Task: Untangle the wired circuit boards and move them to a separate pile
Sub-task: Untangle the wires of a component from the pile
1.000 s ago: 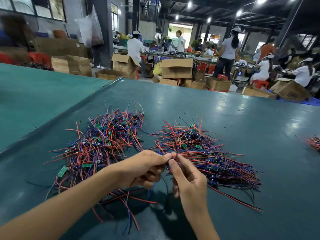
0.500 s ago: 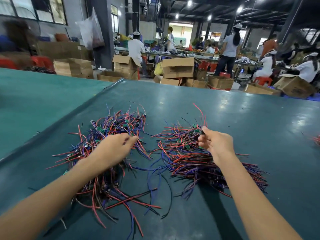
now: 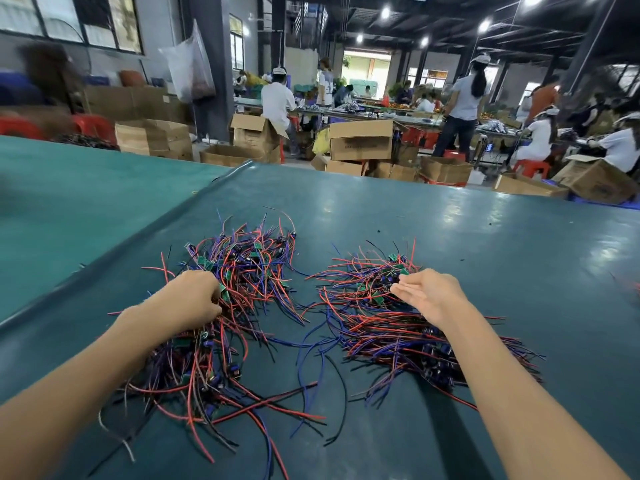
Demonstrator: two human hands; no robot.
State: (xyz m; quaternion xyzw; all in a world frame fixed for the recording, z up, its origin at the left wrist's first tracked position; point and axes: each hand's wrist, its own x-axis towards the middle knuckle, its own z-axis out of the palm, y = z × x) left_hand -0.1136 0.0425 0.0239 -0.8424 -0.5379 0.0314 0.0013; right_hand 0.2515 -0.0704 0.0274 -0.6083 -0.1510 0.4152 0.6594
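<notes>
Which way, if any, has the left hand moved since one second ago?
Yes. The left hand moved left, from the gap between piles onto the left pile.

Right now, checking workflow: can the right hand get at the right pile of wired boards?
Likely yes: the right hand, open, is directly over the right pile, with nothing between them.

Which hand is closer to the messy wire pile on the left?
Left. The left hand digs into the left wire pile, fingers curled round its wires. The right hand is open over the right wire pile, across the gap.
</notes>
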